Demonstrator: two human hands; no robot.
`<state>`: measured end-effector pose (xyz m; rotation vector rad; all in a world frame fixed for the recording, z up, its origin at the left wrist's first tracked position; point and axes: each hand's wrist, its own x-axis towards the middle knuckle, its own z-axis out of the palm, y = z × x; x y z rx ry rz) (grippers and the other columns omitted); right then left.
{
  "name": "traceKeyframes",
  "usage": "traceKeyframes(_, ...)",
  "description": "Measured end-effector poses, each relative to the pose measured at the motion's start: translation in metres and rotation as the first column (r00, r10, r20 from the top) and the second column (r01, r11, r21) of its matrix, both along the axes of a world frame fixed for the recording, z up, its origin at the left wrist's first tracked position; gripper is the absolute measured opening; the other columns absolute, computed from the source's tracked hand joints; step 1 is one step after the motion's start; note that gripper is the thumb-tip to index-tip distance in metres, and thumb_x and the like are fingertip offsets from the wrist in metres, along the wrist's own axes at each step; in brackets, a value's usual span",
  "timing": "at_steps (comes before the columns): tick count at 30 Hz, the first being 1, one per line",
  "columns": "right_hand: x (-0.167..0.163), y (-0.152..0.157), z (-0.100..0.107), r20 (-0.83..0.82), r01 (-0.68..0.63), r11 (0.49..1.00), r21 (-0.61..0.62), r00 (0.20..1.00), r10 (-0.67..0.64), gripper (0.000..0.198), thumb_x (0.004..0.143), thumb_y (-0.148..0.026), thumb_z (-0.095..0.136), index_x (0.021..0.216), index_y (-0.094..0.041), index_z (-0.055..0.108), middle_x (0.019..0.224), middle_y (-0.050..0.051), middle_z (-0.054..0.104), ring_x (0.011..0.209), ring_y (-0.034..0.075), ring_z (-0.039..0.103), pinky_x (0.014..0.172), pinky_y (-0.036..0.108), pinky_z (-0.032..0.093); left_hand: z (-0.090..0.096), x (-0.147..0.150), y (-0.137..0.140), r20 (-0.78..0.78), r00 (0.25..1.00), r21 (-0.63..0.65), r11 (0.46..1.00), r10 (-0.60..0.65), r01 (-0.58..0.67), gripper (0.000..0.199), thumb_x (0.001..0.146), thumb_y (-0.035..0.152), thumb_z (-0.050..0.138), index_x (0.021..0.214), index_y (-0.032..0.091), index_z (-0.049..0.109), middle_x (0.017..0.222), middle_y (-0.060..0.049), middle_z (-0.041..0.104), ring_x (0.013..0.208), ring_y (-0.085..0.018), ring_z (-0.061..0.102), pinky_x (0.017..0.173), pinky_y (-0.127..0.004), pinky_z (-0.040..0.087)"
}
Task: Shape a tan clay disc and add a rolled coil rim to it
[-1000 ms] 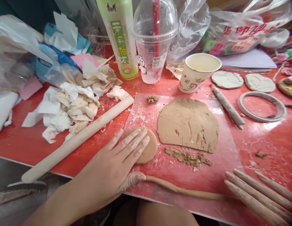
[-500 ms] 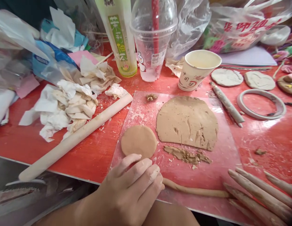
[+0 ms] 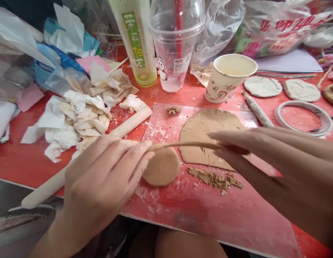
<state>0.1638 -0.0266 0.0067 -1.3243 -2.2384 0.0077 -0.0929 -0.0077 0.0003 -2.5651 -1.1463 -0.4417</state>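
Note:
A thin clay coil [image 3: 192,144] is held up across the work area, one end in each hand. My left hand [image 3: 102,179] is closed on its left end, above the edge of a round clay disc [image 3: 162,168]. On the other side my right hand [image 3: 265,154], smeared by motion, pinches the right end between thumb and fingers. Behind the coil lies a flat clay slab [image 3: 209,123], partly covered by my right hand. Clay scraps [image 3: 215,178] lie in front of the slab on a clear plastic sheet [image 3: 182,211].
A wooden rolling pin [image 3: 45,186] lies at the left, partly behind my left hand. Crumpled tissues [image 3: 77,114] are beyond it. At the back stand a bottle [image 3: 136,53], a plastic cup [image 3: 170,61] and a paper cup [image 3: 228,80]. A tape roll [image 3: 279,116] lies at the right.
The clay coil has been lifted off the front of the plastic sheet and now hangs above the disc and slab. Both hands have moved up and away from me with it.

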Motion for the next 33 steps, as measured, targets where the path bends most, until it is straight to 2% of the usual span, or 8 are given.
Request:
traceKeyframes(2,-0.016,0.019,0.001,0.070,-0.004,0.998,0.058,0.998,0.000,0.017,0.088,-0.021,0.051,0.098,-0.022,0.065,0.087,0.002,0.070,0.069,0.016,0.063,0.054,0.028,0.043,-0.004,-0.002,0.005,0.005,0.998,-0.003,0.998,0.069,-0.069,0.024,0.083,0.022,0.055,0.106,0.015,0.059,0.097,-0.006,0.067,0.091,-0.025,0.060,0.081,-0.043,0.048)
traceKeyframes(6,-0.028,0.035,-0.009,0.056,-0.085,0.996,0.014,0.995,0.084,0.017,0.088,-0.019,0.051,0.088,-0.016,0.068,0.078,0.003,0.069,0.060,0.015,0.061,0.049,0.027,0.040,-0.012,-0.005,0.006,-0.016,0.990,-0.099,0.985,0.139,-0.140,0.021,0.087,0.028,0.049,0.102,0.019,0.059,0.096,-0.005,0.068,0.092,-0.025,0.061,0.081,-0.043,0.049)
traceKeyframes(11,-0.027,0.025,-0.013,0.014,-0.105,0.994,-0.022,0.994,0.105,0.016,0.087,-0.016,0.052,0.090,-0.014,0.068,0.075,0.003,0.067,0.060,0.014,0.060,0.048,0.025,0.040,-0.014,-0.004,0.004,-0.023,0.983,-0.153,0.971,0.180,-0.181,0.023,0.089,0.030,0.044,0.103,0.020,0.059,0.098,-0.004,0.068,0.096,-0.026,0.061,0.082,-0.045,0.050)
traceKeyframes(15,-0.027,0.018,-0.011,-0.017,-0.108,0.994,0.003,0.994,0.109,0.017,0.088,-0.017,0.050,0.088,-0.013,0.067,0.077,0.004,0.067,0.063,0.015,0.062,0.049,0.026,0.042,-0.014,-0.004,0.004,-0.015,0.982,-0.144,0.972,0.187,-0.187,0.022,0.088,0.029,0.047,0.104,0.019,0.057,0.099,-0.005,0.067,0.096,-0.026,0.060,0.086,-0.044,0.048)
traceKeyframes(20,-0.029,0.014,-0.013,-0.024,-0.140,0.990,-0.025,0.990,0.139,0.018,0.088,-0.015,0.049,0.089,-0.013,0.067,0.079,0.005,0.068,0.061,0.014,0.062,0.047,0.026,0.041,-0.017,-0.008,0.004,-0.017,0.979,-0.157,0.967,0.203,-0.203,0.021,0.088,0.029,0.046,0.103,0.018,0.057,0.098,-0.005,0.067,0.097,-0.025,0.060,0.088,-0.044,0.047)
traceKeyframes(29,-0.038,0.003,-0.026,-0.007,-0.223,0.973,-0.052,0.975,0.223,0.019,0.089,-0.016,0.048,0.098,-0.009,0.063,0.087,0.009,0.067,0.061,0.016,0.058,0.050,0.029,0.043,-0.024,-0.010,0.005,-0.038,0.990,-0.156,0.978,0.136,-0.141,0.026,0.091,0.028,0.040,0.102,0.013,0.058,0.097,-0.008,0.068,0.091,-0.026,0.063,0.081,-0.043,0.050)
traceKeyframes(33,-0.044,0.000,-0.031,0.021,-0.249,0.966,-0.069,0.968,0.251,0.019,0.089,-0.016,0.045,0.098,-0.009,0.061,0.080,0.007,0.064,0.061,0.017,0.056,0.053,0.030,0.045,-0.026,-0.013,0.004,-0.038,0.988,-0.175,0.973,0.147,-0.152,0.026,0.091,0.029,0.040,0.104,0.012,0.057,0.099,-0.009,0.067,0.094,-0.026,0.062,0.083,-0.043,0.049)
